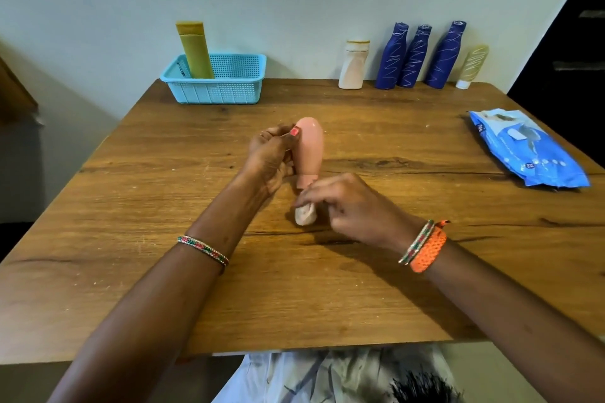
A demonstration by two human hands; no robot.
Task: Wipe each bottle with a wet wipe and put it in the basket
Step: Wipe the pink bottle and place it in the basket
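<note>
Basket of pale blue perforated plastic [229,88] holds one yellow tube at far left. Mid-table, the left hand [270,154] curls round a smooth pink plastic bottle [311,147], cap towards the person; the right hand [347,206] pinches a crumpled white wet wipe [305,214] beneath it. Probably light, slick when damp: grip the wide body.
</note>
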